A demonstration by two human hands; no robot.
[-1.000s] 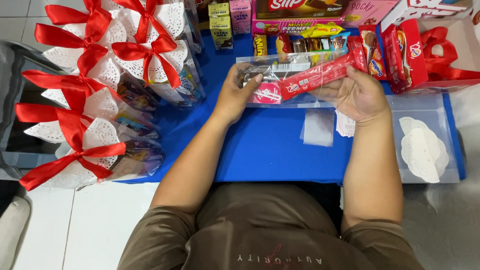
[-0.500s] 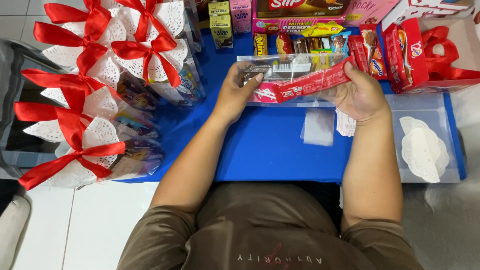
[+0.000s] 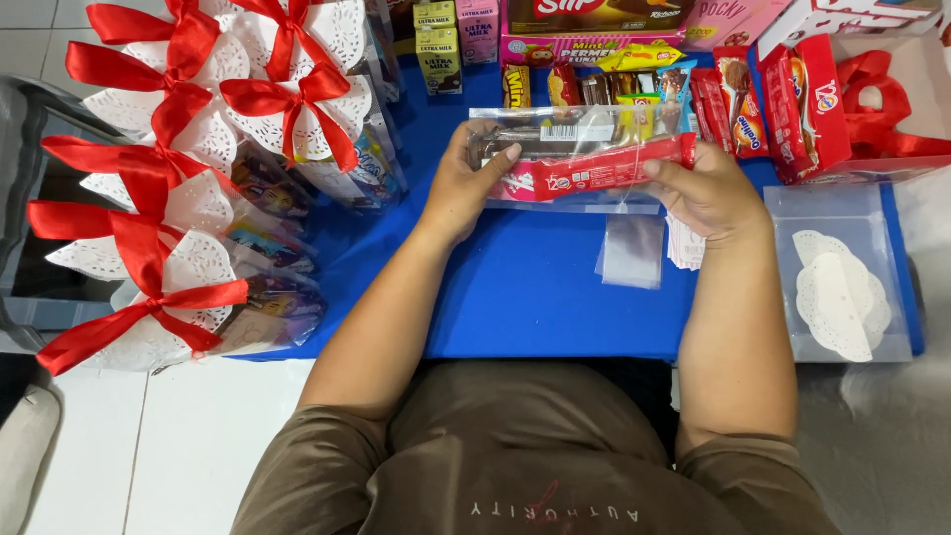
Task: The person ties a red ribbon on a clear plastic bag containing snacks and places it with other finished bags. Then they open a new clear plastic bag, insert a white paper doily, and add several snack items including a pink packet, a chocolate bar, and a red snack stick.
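While both hands grip clear bag (image 3: pixel 580 159), red packet (image 3: pixel 594 176) inside.

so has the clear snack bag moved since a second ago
Yes, slightly. The clear snack bag, held by the left hand and right hand, has risen toward the row of snack packets at the table's far edge.

Single head cam, sitting above the person and looking almost straight down over their own torso and forearms. It's facing forward across the blue worktop (image 3: pixel 535 297), far edge running along the top of frame. It's framing close: both hands mid-frame, floor tiles showing lower left. No second view is overlapping with it.
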